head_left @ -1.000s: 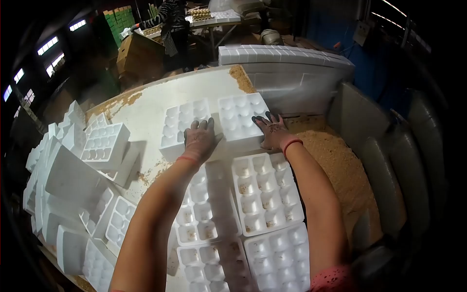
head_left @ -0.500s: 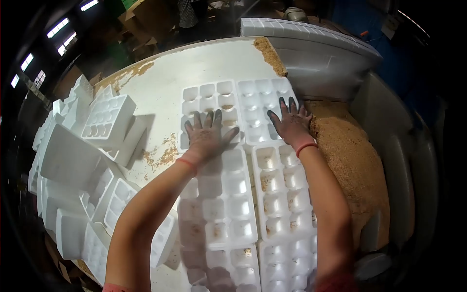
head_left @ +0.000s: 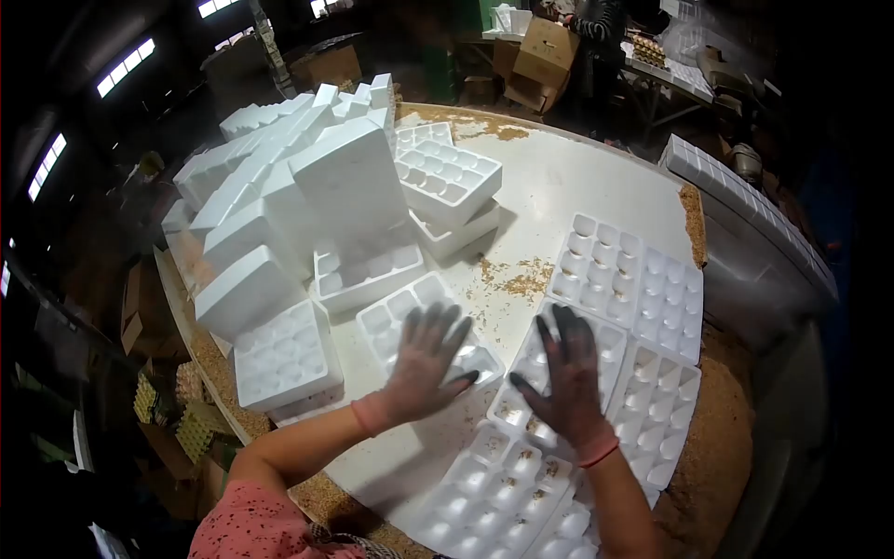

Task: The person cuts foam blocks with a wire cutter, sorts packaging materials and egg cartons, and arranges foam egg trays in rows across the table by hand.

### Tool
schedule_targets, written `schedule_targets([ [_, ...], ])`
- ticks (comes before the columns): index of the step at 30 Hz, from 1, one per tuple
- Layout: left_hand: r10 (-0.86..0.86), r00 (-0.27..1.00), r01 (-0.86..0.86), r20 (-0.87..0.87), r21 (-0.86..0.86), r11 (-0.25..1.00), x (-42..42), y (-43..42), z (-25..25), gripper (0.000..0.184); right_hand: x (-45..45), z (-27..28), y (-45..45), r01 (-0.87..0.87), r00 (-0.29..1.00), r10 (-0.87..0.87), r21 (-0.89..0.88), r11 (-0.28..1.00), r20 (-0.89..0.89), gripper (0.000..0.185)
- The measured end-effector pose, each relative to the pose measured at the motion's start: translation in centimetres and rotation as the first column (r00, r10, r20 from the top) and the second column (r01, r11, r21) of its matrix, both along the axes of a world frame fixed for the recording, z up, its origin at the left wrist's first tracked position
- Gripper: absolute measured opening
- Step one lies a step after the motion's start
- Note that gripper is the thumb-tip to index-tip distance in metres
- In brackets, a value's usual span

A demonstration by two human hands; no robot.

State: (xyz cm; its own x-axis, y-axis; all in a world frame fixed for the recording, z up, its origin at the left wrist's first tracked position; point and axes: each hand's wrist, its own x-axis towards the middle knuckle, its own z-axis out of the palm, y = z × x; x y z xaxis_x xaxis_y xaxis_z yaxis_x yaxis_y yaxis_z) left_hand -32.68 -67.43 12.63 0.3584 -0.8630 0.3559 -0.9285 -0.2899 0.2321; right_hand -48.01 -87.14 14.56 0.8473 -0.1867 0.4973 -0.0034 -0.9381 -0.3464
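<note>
White foam trays with rows of rounded hollows lie around both hands. My left hand [head_left: 421, 371], in a thin glove, is slightly blurred, its fingers spread over a loose foam tray [head_left: 377, 321]; I cannot tell whether it touches. My right hand [head_left: 570, 391], in a glove with dark fingertips, has its fingers apart over another foam tray [head_left: 610, 347] in the laid-out group. Neither hand holds anything. Beyond the right hand lies a tray with brown bits in its hollows [head_left: 596, 265], beside a cleaner tray [head_left: 670, 293]. A speckled tray [head_left: 498, 489] lies nearest me.
A heap of foam trays and lids [head_left: 345, 177] fills the table's left side. Husk-like bits [head_left: 517, 278] lie on the white table [head_left: 559, 168]. Brown granular material [head_left: 717, 410] borders the right. Cardboard boxes [head_left: 545, 56] and a person [head_left: 596, 37] are at the back.
The view has swung left, showing more of the heap. My left hand has left the laid-out trays for the loose tray on the left; my right hand is over a nearer tray.
</note>
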Motion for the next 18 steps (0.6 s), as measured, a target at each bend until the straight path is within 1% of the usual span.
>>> schedule_targets([
  [1,0.163,0.986,-0.163,-0.03,-0.022,0.986,2.2,3.2,-1.1,0.074,1.3,-0.3,4.3,-0.083,0.994,0.081,-0.029,0.996,-0.077,0.083],
  [2,0.285,0.958,-0.286,-0.036,-0.051,0.957,5.1,6.2,-2.5,0.073,2.6,-1.5,8.2,-0.113,0.984,0.112,0.007,0.994,-0.135,0.086],
  [3,0.366,0.926,-0.371,-0.097,-0.041,0.928,8.1,8.6,-3.0,0.075,3.9,-2.8,11.6,-0.134,0.972,0.141,0.047,0.99,-0.189,0.089],
  [4,0.46,0.888,-0.456,-0.023,0.097,0.885,10.8,10.4,-3.1,0.078,5.2,-3.3,14.7,-0.06,0.947,0.05,-0.023,0.998,-0.318,0.089],
  [5,0.506,0.862,-0.5,0.024,0.201,0.842,13.6,11.5,-3.6,0.084,6.7,-3.8,16.8,0.015,0.901,-0.059,-0.105,0.994,-0.43,0.089],
  [6,0.485,0.874,-0.476,0.041,0.276,0.835,16.2,12.2,-4.1,0.086,8.4,-5.2,18.1,0.037,0.903,-0.085,-0.121,0.992,-0.421,0.089],
  [7,0.457,0.888,-0.444,0.051,0.353,0.824,18.6,12.5,-4.8,0.088,10.1,-6.9,19.0,0.122,0.82,-0.176,-0.135,0.983,-0.544,0.088],
  [8,0.428,0.903,-0.416,0.044,0.34,0.843,20.6,12.6,-5.6,0.088,11.2,-7.8,19.7,0.21,0.709,-0.26,-0.155,0.965,-0.655,0.087],
  [9,0.373,0.918,-0.394,0.137,0.433,0.811,22.2,12.7,-6.7,0.089,11.8,-7.8,20.6,0.249,0.697,-0.295,-0.165,0.954,-0.654,0.087],
  [10,0.299,0.927,-0.376,0.229,0.516,0.77,23.7,12.5,-7.4,0.09,12.5,-7.7,21.3,0.221,0.713,-0.243,-0.119,0.968,-0.658,0.085],
  [11,0.258,0.913,-0.384,0.317,0.446,0.808,25.1,12.5,-8.2,0.075,13.6,-7.4,21.7,0.196,0.729,-0.197,-0.075,0.978,-0.656,0.084],
  [12,0.236,0.928,-0.345,0.289,0.422,0.839,26.6,12.4,-8.1,0.068,14.1,-6.5,22.4,0.226,0.773,-0.198,-0.03,0.974,-0.602,0.086],
  [13,0.212,0.943,-0.304,0.259,0.398,0.866,27.5,12.2,-7.1,0.06,14.4,-5.0,22.7,0.28,0.757,-0.244,-0.036,0.959,-0.607,0.086],
  [14,0.172,0.953,-0.261,0.248,0.392,0.882,28.3,11.9,-6.0,0.06,14.5,-3.2,22.7,0.347,0.823,-0.232,0.137,0.928,-0.518,0.087],
  [15,0.215,0.975,-0.221,0.055,0.349,0.911,28.6,12.3,-3.7,0.053,14.4,-2.1,22.7,0.374,0.879,-0.228,0.31,0.874,-0.418,0.087],
  [16,0.244,0.96,-0.194,-0.138,0.299,0.934,29.2,12.3,-2.1,0.046,15.0,-2.6,22.0,0.337,0.941,-0.292,0.42,0.843,-0.169,0.085],
  [17,0.217,0.966,-0.171,-0.141,0.286,0.943,30.6,12.1,-1.6,0.046,15.8,-2.9,20.9,0.297,0.941,-0.337,0.527,0.796,-0.021,0.079],
  [18,0.173,0.859,-0.172,-0.482,0.045,0.984,32.1,12.3,-1.3,0.045,17.7,-3.0,19.5,0.171,0.911,-0.41,0.862,0.477,0.045,0.072],
])
